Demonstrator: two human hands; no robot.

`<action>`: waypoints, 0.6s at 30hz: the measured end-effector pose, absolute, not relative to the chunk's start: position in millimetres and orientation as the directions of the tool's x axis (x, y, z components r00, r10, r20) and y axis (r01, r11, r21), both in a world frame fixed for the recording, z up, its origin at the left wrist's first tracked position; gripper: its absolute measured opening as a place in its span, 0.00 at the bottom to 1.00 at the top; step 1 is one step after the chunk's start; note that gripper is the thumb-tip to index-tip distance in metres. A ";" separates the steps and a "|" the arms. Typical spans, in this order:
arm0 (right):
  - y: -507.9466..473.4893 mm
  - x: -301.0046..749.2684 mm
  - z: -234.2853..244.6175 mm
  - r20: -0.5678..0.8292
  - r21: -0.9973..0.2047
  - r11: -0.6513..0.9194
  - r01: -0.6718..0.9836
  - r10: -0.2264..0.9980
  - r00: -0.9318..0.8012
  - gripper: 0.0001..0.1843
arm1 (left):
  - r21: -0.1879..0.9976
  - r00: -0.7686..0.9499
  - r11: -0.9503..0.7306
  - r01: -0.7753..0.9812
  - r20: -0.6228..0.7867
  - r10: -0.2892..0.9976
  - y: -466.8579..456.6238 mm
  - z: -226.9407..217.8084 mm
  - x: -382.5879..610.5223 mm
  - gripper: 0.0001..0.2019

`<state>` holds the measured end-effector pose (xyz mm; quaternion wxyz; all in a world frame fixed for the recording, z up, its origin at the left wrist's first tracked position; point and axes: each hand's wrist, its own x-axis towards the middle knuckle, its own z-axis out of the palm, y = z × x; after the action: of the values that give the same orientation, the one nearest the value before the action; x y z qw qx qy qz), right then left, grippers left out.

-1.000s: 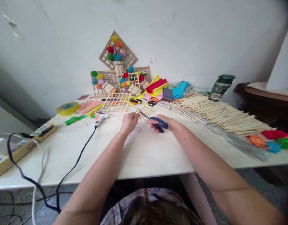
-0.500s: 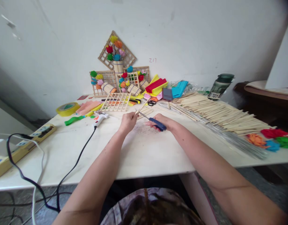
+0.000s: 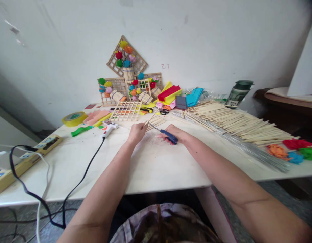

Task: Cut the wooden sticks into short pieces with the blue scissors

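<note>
Hands together at the centre of the table [image 3: 156, 172], and here's how it stands: the left hand [image 3: 137, 134] is closed in a pinch on a thin wooden stick [image 3: 153, 115], which slants away from the fingers towards one o'clock! The right hand [image 3: 174, 132] is wrapped round the blue-handled scissors [image 3: 170, 136], blades aimed at ten o'clock, tips right up by the left fingers; whether they're biting the stick, I cannot tell.

Loose sticks [image 3: 158, 123] lie just beyond the blades at twelve, specks scattered below. Black-handled scissors [image 3: 165, 112] sit near at one o'clock, a pale lattice [image 3: 126, 111] at ten, and the glue gun [image 3: 109, 131] at nine, its cord trailing off towards seven. Swing over to three o'clock: a broad spread of sticks [image 3: 237, 123], silvery wires [image 3: 259, 157] along its near side. A dark green bottle [image 3: 239, 94] stands out at two, and up between eleven and twelve, paper flowers [image 3: 125, 54] rise against a diamond-set lattice
</note>
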<state>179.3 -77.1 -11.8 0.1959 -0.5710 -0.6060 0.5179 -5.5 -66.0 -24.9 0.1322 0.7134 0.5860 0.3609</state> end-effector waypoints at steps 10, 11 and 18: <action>-80.3 181.6 -10.2 -0.355 -0.862 -0.179 0.475 0.881 -0.313 0.20 | 0.470 0.031 -0.230 0.852 0.394 0.919 -63.7 -27.7 -9.0 0.15; -80.8 181.9 -9.5 -0.354 -0.864 -0.177 0.471 0.879 -0.319 0.20 | 0.474 0.023 -0.223 0.852 0.391 0.920 -64.4 -26.5 -8.6 0.14; -82.0 182.3 -5.6 -0.384 -0.856 -0.205 0.475 0.868 -0.316 0.20 | 0.515 0.020 -0.236 0.824 0.390 0.921 -67.3 -25.1 -9.2 0.17</action>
<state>182.3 -82.0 -5.6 0.1813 -0.5559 -0.6038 0.5418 -9.2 -67.3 -25.1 0.0717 0.7106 0.6138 0.3364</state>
